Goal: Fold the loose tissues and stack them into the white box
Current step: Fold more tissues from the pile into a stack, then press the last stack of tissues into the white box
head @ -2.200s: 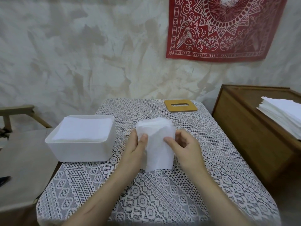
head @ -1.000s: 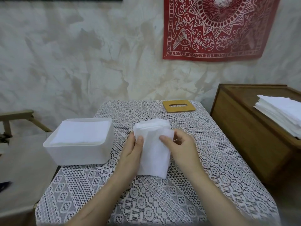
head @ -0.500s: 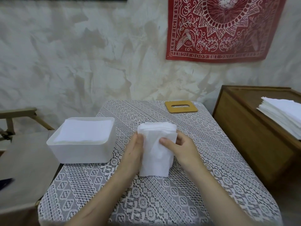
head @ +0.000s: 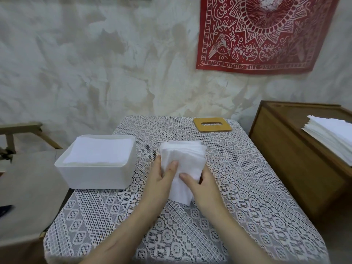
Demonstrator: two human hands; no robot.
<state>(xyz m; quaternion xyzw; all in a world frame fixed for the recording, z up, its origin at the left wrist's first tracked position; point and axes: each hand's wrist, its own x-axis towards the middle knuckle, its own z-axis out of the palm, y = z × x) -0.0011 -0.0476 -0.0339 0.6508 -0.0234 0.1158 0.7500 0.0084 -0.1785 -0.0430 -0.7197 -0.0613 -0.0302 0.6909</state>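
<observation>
Tissues: a white folded bundle, held between your two hands over the middle of the table. Layered edges fan out at the far end. The near end hangs low over the cloth; contact with the cloth cannot be told.

Left hand: grips the bundle's left edge, thumb lying on the near face, fingers hidden behind it.

Right hand: grips the right edge, thumb pressed on the near face below the left thumb, fingers curled round the back.

Box: white, open, left of the bundle and near your left hand but apart from it. It sits at the table's left edge. A flat white pile fills it nearly to the rim.

Surface: white lace cloth over the table. A tan lid with a slot lies flat at the far right corner, well apart from the bundle.

Room: a wooden cabinet stands just beside the table on the right, with a stack of unfolded white sheets on top. A wooden chair shows at left. The wall is mottled cream.

Writing: the red banner on the wall reads "KEEP FIGHTING" up its left border and "THE GOOD FIGHT" along the bottom, inverted.
</observation>
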